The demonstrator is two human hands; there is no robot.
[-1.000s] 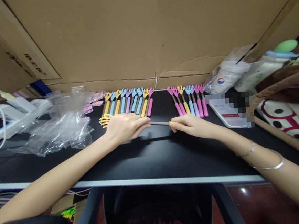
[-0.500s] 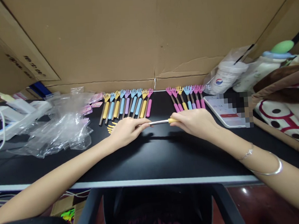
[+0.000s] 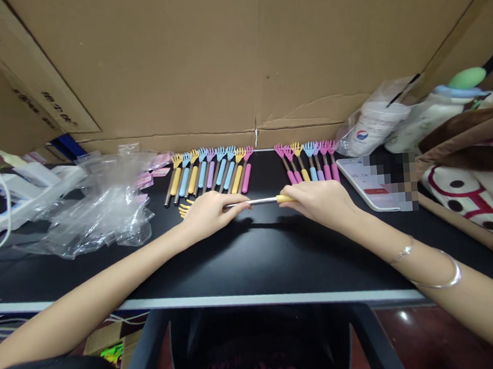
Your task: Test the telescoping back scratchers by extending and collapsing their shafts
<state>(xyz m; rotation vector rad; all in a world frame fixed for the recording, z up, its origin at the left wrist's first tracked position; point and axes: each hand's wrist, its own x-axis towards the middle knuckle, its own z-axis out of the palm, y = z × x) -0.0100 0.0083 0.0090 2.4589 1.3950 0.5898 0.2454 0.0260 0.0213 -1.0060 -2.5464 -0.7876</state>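
Both my hands grip one yellow back scratcher (image 3: pixel 265 200), held level above the black table. My left hand (image 3: pixel 210 213) is closed round its metal rod near the claw end; the yellow claw pokes out past the fingers on the left. At the other end my right hand (image 3: pixel 318 201) wraps the yellow handle, covering most of it. A bare stretch of silver rod shows between the hands. Behind my left hand lies a row of back scratchers (image 3: pixel 206 176) in yellow, blue, purple and pink. A second row (image 3: pixel 308 168), mostly pink, lies behind my right hand.
Crumpled clear plastic bags (image 3: pixel 103 207) lie on the left, beside a white power strip (image 3: pixel 38 195) with cables. On the right are a phone (image 3: pixel 360 184), a bagged white cup (image 3: pixel 378 126) and a cloth bag (image 3: pixel 477 189). A cardboard wall (image 3: pixel 202 57) stands behind.
The left thumb and fingertips have shifted very slightly right along the rod. Otherwise both hands hold the back scratcher in nearly the same position.
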